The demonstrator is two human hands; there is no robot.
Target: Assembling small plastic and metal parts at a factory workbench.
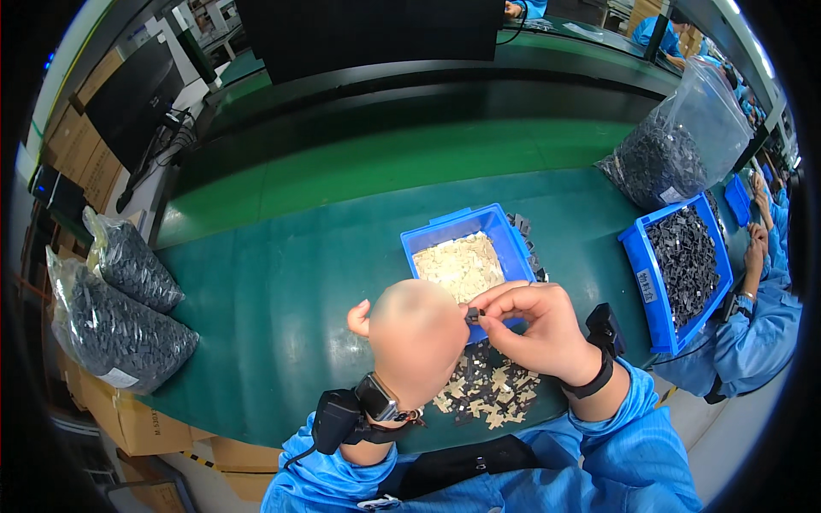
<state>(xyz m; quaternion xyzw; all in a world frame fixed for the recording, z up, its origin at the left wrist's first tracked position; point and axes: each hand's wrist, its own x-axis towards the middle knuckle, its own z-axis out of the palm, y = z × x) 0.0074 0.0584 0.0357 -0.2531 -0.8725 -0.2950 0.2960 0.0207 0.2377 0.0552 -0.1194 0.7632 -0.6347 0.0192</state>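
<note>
My right hand [543, 333] pinches a small black plastic piece [474, 315] between thumb and fingertips. Close beside it, my left hand [416, 342] is mostly smeared; one finger sticks out at its left side, and its other fingers cannot be made out. Both hands are over the near end of a blue bin [515, 250] that holds many flat cream pieces [462, 263]. Below them on the green table lies a loose pile of mixed black and cream pieces [492, 389]. More black pieces [525, 235] lie along the bin's right side.
A blue bin of black pieces [684, 265] stands at the right, near a co-worker's arm [753, 265]. Behind it is a clear bag of black parts [663, 154]. Two more filled bags [124, 329] sit at the left edge. A dark panel [368, 34] spans the back.
</note>
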